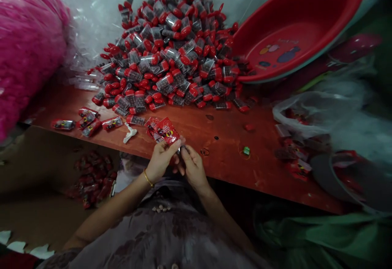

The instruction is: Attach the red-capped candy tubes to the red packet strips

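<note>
My left hand [161,157] is closed at the table's front edge, its thumb and fingers on a small red printed packet [168,132]. Close against it, my right hand [193,166] is also closed, thumb and fingers pinched round something small with a dark, shiny edge; the fingers hide most of it. More flat red packets [151,125] lie just behind my left hand. Several filled red packets [112,123] rest to the left, near a scrap of white material [130,132]. Behind them rises a big pile of clear containers with red ends and dark contents [171,56].
A large red basin [294,20] leans at the back right. At left bulges a clear bag of pink pieces [27,44]. Plastic bags [337,105] and loose packets crowd the right end. A box with filled packets [94,175] stands below, left. A small green item [246,150] lies on the table.
</note>
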`<state>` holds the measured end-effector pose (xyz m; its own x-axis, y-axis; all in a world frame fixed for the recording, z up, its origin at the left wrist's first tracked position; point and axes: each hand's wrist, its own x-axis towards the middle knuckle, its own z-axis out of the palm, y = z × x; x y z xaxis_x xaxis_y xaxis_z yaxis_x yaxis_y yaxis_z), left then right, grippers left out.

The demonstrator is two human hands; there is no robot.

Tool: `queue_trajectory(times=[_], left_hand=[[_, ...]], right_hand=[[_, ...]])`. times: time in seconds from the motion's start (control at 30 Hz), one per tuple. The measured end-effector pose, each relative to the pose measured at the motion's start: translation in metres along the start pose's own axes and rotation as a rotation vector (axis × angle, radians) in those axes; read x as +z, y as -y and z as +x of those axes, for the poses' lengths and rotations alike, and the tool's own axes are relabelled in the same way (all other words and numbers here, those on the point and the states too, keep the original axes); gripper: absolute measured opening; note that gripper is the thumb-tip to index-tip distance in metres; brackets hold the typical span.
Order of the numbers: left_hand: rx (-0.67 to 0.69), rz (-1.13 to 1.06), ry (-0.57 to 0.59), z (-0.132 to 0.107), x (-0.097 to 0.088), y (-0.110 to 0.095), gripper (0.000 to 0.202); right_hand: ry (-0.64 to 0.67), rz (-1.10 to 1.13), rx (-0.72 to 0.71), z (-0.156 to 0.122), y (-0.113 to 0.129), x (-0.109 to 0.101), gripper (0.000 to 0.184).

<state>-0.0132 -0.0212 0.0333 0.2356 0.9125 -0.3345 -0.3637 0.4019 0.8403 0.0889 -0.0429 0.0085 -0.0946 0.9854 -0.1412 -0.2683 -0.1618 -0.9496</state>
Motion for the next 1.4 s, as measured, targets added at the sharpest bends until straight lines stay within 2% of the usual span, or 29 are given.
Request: queue_trajectory(times=[0.03,0.13,0.2,0.3,0.4,0.5,0.63,0.73,0.83,0.97,1.07,1.2,1.3,1.4], left_hand=[[0.014,-0.025,0.003,0.001,-0.001,-0.003,0.05],[0.088,-0.081,-0.113,0.005,-0.003,-0.013,0.041],[0.084,-0.056,-0.148,0.007,-0.003,-0.016,0.034],[-0.045,-0.001,-0.058,0.006,0.001,-0.014,0.038],[-0.11,0.114,-0.045,0.0,0.005,-0.009,0.052],[-0.05,0.178,-0.038,-0.004,0.006,-0.005,0.061],[0.07,0.026,0.0,0.001,0.003,0.001,0.055],[0.052,0.01,0.004,0.005,0.001,0.007,0.043],[0.037,0.038,-0.014,0.004,-0.001,0.009,0.048],[0.019,-0.008,0.005,0.001,-0.004,-0.005,0.045],[0.036,-0.088,-0.061,0.001,-0.002,-0.014,0.052],[0.009,-0.102,-0.104,0.002,0.003,-0.008,0.051],[-0.007,-0.099,-0.128,0.001,0.003,0.003,0.05],[-0.014,-0.112,-0.103,-0.002,0.0,0.007,0.05]], right_hand=[[0.009,-0.027,-0.003,0.0,0.001,-0.001,0.033],[0.031,-0.168,-0.06,-0.002,0.003,-0.005,0.031],[0.036,-0.236,-0.095,-0.004,0.003,-0.004,0.03],[-0.011,-0.193,-0.079,-0.007,-0.001,0.004,0.031],[-0.092,-0.071,-0.064,-0.007,-0.005,0.011,0.033],[-0.122,-0.058,-0.078,-0.006,-0.003,0.011,0.033],[-0.077,-0.139,-0.1,-0.004,0.006,0.004,0.031],[-0.071,-0.178,-0.113,-0.002,0.01,0.003,0.031],[-0.084,-0.182,-0.089,0.001,0.009,0.005,0.032],[0.032,-0.107,-0.032,0.003,0.007,0.004,0.033],[0.094,-0.078,-0.022,0.005,0.008,0.003,0.033],[0.028,-0.086,-0.044,0.011,0.008,0.003,0.034],[0.0,-0.095,-0.007,0.018,0.004,0.003,0.038],[-0.005,-0.083,0.025,0.024,-0.002,0.005,0.046]])
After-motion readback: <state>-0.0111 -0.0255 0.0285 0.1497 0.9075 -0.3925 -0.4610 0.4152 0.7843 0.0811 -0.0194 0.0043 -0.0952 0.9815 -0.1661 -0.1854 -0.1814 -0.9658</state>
